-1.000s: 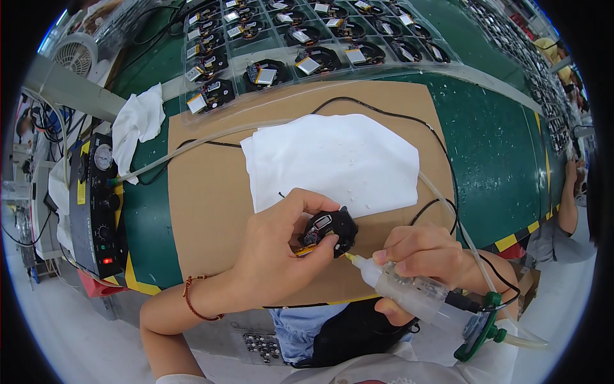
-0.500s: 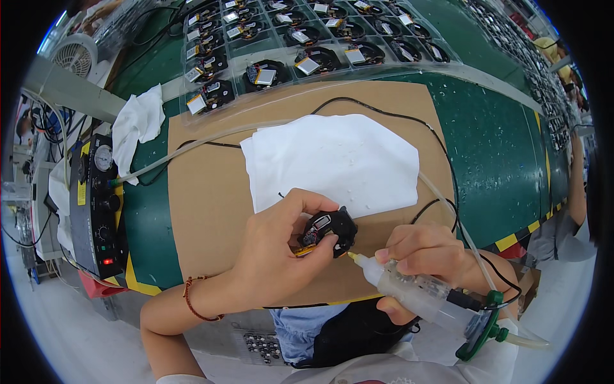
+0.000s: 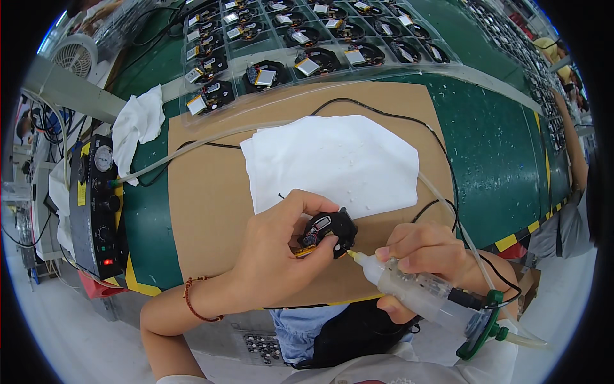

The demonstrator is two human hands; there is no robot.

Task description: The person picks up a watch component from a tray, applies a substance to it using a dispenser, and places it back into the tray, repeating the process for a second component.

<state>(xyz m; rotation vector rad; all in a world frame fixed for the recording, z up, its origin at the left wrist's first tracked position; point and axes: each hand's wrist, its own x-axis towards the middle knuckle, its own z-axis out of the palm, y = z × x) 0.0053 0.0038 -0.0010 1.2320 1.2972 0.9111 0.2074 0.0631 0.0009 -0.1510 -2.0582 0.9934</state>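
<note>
Yellow nozzle (image 3: 352,254) sits slightly farther right, beside the black module (image 3: 345,225).
Left hand (image 3: 272,246) grips module, right hand (image 3: 438,256) grips syringe (image 3: 401,289); work seemingly stays at this edge.

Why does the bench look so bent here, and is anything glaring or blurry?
Head view: the fisheye lens bows the green bench and blackens the corners; head view: the white cloth is bright, yet its folds show; head view: the left hand and the black part it holds look fairly sharp.
</note>
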